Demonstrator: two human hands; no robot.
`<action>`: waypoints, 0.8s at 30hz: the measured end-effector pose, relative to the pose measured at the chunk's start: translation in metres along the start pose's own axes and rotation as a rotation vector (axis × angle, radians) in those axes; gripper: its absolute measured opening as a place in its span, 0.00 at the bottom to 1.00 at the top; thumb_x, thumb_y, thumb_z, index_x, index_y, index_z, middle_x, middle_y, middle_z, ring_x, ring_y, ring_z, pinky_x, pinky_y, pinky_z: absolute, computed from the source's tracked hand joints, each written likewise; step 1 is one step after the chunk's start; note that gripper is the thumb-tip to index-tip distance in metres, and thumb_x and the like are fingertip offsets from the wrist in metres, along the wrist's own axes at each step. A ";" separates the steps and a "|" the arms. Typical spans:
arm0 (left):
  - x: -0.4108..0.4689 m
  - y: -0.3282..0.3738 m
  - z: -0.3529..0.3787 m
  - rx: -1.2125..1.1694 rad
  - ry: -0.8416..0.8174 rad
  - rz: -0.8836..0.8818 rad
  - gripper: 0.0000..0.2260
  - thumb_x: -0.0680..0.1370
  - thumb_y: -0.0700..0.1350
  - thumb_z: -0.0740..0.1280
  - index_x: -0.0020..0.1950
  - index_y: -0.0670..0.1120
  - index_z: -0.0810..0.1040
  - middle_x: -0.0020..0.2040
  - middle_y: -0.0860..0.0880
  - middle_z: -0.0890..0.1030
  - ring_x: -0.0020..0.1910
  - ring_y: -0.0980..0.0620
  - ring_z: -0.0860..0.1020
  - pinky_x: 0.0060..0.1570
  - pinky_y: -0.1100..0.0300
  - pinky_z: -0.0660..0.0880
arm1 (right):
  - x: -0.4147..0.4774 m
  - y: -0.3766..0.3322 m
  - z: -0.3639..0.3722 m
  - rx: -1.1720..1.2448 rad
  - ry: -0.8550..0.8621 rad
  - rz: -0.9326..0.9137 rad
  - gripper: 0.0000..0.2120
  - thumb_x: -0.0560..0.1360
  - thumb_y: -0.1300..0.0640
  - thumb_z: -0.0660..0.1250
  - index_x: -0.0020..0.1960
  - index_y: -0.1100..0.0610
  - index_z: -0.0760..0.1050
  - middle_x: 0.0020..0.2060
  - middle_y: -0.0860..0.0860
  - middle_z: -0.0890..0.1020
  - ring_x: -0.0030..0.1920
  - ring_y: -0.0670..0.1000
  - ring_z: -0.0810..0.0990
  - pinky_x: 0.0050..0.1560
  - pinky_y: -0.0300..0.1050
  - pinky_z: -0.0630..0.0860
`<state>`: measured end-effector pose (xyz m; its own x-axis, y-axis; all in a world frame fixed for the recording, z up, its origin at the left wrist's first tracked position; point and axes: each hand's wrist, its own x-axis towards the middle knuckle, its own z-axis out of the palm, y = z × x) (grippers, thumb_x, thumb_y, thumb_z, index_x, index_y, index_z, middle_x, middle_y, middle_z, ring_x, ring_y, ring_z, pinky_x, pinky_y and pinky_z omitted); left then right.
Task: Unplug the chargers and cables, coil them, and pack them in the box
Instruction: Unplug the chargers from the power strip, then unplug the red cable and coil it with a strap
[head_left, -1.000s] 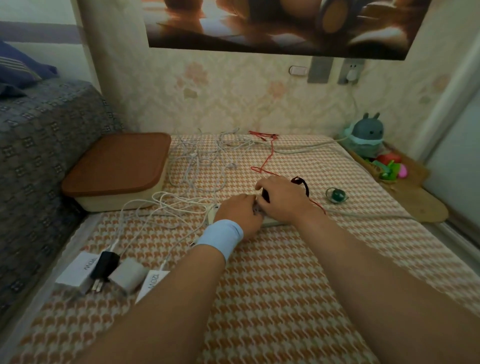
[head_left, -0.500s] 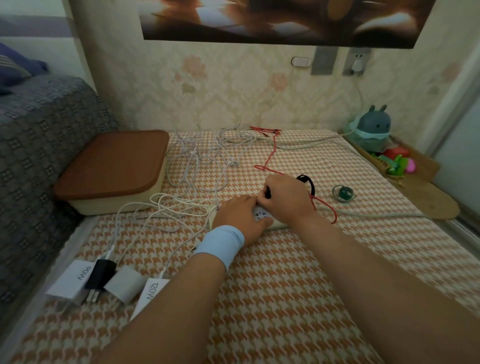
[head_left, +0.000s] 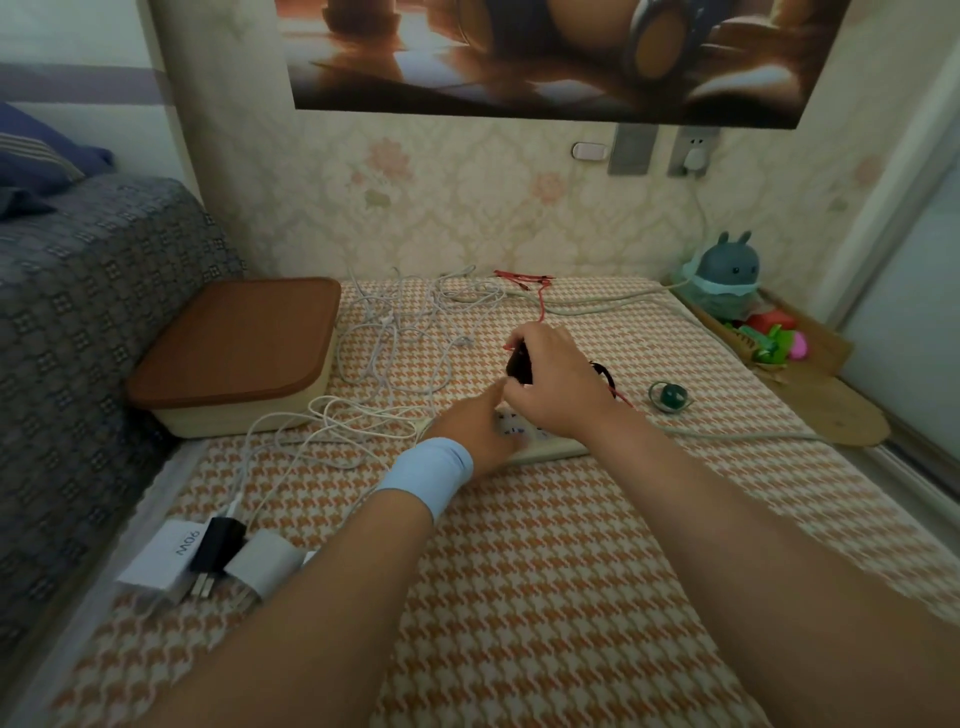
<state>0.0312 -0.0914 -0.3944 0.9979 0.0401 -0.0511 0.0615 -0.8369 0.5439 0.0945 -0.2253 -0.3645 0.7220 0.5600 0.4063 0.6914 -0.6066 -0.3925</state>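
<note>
Your right hand (head_left: 556, 384) has its fingers curled round a small black charger (head_left: 519, 364), held just above the white power strip (head_left: 550, 444) in the middle of the houndstooth bedcover (head_left: 519, 597). Your left hand (head_left: 478, 431) lies on the strip with its fingers fairly straight, pressing it down and gripping nothing.

Draw the charger straight up rather than rocking it, and keep the left hand's weight on the strip so it does not lift. The red cable (head_left: 540, 306) runs off toward 12 o'clock. Follow it with your hand before you coil, since it crosses the tangle of white cables (head_left: 395, 332) at 11 o'clock and could drag them along. Make loose, even loops.

The box (head_left: 228, 421) sits at 9 o'clock from the strip with its brown lid on, so it must be opened before anything goes in. At 7 o'clock three chargers lie side by side, off the strip: a white 90W charger (head_left: 161, 551), a second black charger (head_left: 218, 538) and a white plug block (head_left: 265, 564).

Your right hand covers the charger's underside, so the prongs seem clear of the socket, but I cannot be sure. A black loop (head_left: 602, 371) behind your right wrist is too hidden to name. Your left forearm also covers whatever lies beside the third charger.
</note>
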 end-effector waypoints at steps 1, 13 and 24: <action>-0.004 0.003 -0.006 -0.057 0.042 0.003 0.33 0.77 0.52 0.67 0.79 0.57 0.54 0.67 0.54 0.74 0.57 0.46 0.78 0.52 0.50 0.78 | -0.002 -0.005 -0.006 0.024 -0.036 0.018 0.15 0.74 0.60 0.66 0.59 0.56 0.70 0.52 0.50 0.71 0.56 0.53 0.68 0.52 0.49 0.71; -0.097 0.021 -0.044 0.008 0.039 0.022 0.13 0.75 0.46 0.71 0.58 0.51 0.78 0.54 0.48 0.81 0.50 0.47 0.79 0.47 0.56 0.76 | -0.087 -0.052 -0.033 0.155 -0.312 0.185 0.22 0.73 0.59 0.74 0.60 0.48 0.67 0.52 0.46 0.75 0.50 0.53 0.79 0.45 0.49 0.78; -0.141 0.031 -0.048 0.310 -0.467 -0.116 0.17 0.77 0.54 0.67 0.65 0.53 0.77 0.66 0.50 0.75 0.62 0.47 0.74 0.62 0.52 0.73 | -0.133 -0.069 -0.038 0.072 -0.671 0.262 0.08 0.79 0.59 0.70 0.55 0.52 0.86 0.53 0.49 0.86 0.52 0.51 0.83 0.56 0.50 0.82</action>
<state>-0.1068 -0.0970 -0.3296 0.8654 -0.0449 -0.4990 0.0910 -0.9653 0.2446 -0.0501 -0.2789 -0.3597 0.7092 0.6410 -0.2936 0.4766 -0.7427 -0.4703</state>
